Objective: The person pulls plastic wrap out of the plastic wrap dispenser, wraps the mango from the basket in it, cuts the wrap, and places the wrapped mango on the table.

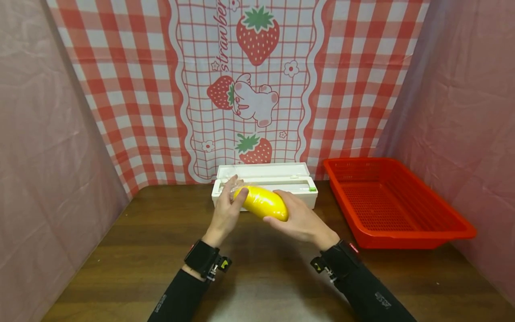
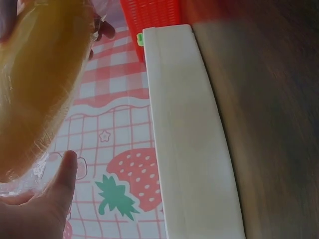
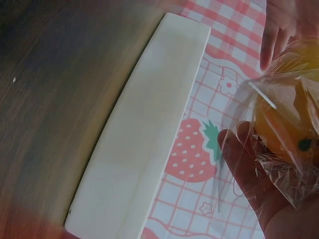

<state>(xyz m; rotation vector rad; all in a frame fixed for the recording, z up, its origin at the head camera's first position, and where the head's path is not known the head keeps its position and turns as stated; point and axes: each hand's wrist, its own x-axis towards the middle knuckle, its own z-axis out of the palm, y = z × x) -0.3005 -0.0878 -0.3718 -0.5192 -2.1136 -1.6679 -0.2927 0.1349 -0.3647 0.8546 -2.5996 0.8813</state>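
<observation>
A yellow mango (image 1: 263, 203) in clear plastic film is held in the air in front of a white box (image 1: 263, 183). My right hand (image 1: 299, 219) grips its right end, thumb along the near side. At the other end my left hand (image 1: 226, 210) touches the wrapped mango, thumb against it and fingers fairly straight. In the left wrist view the film-covered mango (image 2: 45, 74) lies above the left hand (image 2: 42, 206). Loose, crinkled film and a dark spot show on the mango (image 3: 279, 124) beside the right hand (image 3: 259, 194) in the right wrist view.
The white box stands at the table's back with its lid raised; a green piece (image 1: 312, 189) sits at its right end. Right of it is a red plastic basket (image 1: 406, 235). A strawberry-print cloth (image 1: 257, 89) hangs behind the brown wooden table (image 1: 161, 250), with pink cloth on both sides.
</observation>
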